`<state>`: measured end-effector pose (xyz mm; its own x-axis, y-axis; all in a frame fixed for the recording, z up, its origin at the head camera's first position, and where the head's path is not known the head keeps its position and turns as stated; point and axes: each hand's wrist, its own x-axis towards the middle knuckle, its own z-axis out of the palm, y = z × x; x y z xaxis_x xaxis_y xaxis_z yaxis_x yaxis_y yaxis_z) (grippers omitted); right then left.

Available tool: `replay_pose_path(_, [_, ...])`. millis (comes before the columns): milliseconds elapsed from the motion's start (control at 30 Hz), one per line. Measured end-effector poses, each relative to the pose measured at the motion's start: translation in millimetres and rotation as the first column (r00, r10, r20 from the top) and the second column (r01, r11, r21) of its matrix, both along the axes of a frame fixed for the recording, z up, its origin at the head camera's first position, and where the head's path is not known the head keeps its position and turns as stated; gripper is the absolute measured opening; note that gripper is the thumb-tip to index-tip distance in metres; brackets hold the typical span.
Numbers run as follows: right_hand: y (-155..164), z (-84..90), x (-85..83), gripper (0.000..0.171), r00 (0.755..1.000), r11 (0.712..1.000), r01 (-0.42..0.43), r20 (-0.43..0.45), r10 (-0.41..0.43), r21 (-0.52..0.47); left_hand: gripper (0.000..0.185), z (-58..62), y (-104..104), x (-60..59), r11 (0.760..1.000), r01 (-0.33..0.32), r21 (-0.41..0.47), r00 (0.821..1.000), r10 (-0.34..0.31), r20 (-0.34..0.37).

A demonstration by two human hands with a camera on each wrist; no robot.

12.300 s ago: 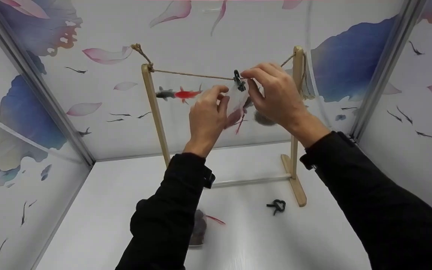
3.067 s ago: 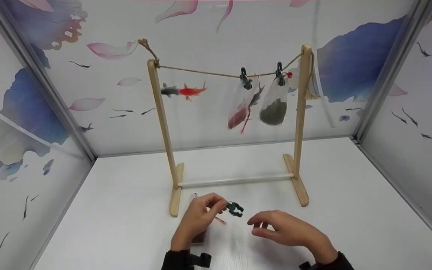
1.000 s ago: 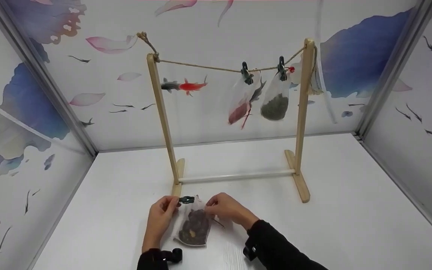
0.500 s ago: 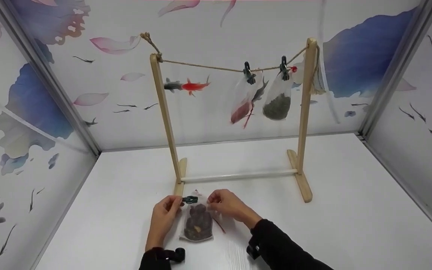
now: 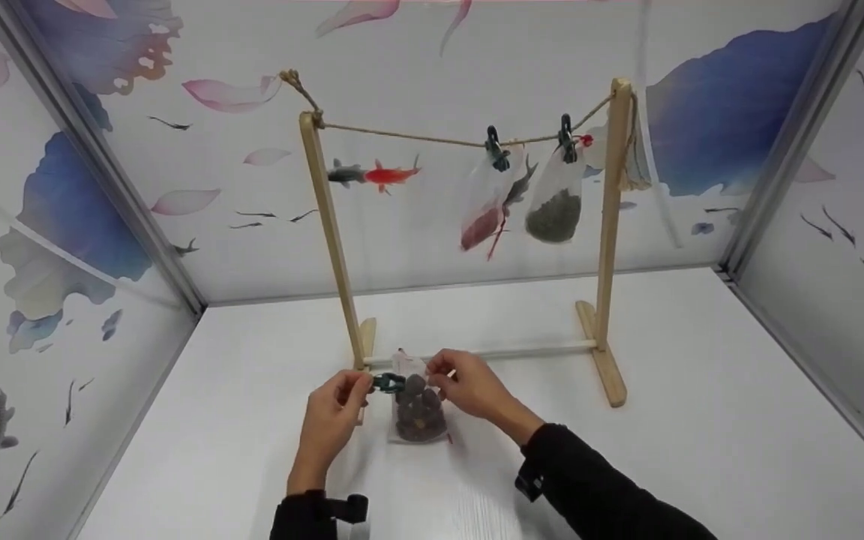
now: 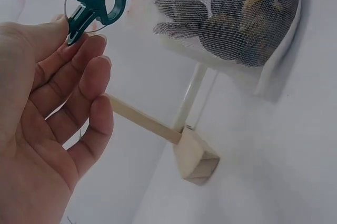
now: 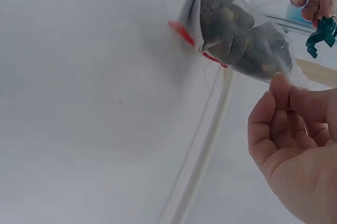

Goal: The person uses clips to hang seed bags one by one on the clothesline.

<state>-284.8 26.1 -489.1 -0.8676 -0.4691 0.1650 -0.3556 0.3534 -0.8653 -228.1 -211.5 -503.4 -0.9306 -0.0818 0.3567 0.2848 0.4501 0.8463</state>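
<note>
Moved: white mesh bag of dark lumps [image 5: 418, 409] was lifted upright, nearer the wooden rack [image 5: 331, 232].
Left hand [image 5: 334, 416]: green plastic clip [image 5: 388, 383] is pinched.
Right hand [image 5: 473, 390]: bag top is pinched.

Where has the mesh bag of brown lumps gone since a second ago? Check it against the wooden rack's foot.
Yes. The mesh bag of brown lumps has moved right of the wooden rack's foot and closer to its white crossbar.

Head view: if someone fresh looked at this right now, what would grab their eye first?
Low in the middle, the left hand pinches a green clip beside a mesh bag of dark lumps, which the right hand holds by its top above the white table. Behind stands a wooden rack with a string, where two filled bags hang from clips near its right post.
</note>
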Motion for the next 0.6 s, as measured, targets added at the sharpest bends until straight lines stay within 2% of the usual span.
replay_pose_path(100, [4,15.0,-1.5,0.007,0.999,1.000,0.011,-0.040,-0.010,0.012,0.021,16.7,6,1.9,0.998,-0.024,-0.051,0.999,0.023,-0.027])
replay_pose_path(267, [10,41.7,-3.5,0.007,0.995,0.999,0.036,-0.090,-0.035,0.008,0.019,49.2,11,1.1,0.975,-0.069,-0.211,0.989,0.038,-0.144])
replay_pose_path(433, [13,71.0,-8.0,0.006,0.990,0.997,0.074,-0.116,-0.076,-0.021,0.019,95.3,8,-8.1,0.935,-0.103,-0.340,0.964,0.010,-0.265])
replay_pose_path(600, [12,106.2,-11.2,0.007,0.980,0.995,0.090,-0.174,-0.095,-0.034,0.019,141.6,6,-16.6,0.906,-0.124,-0.404,0.946,-0.015,-0.324])
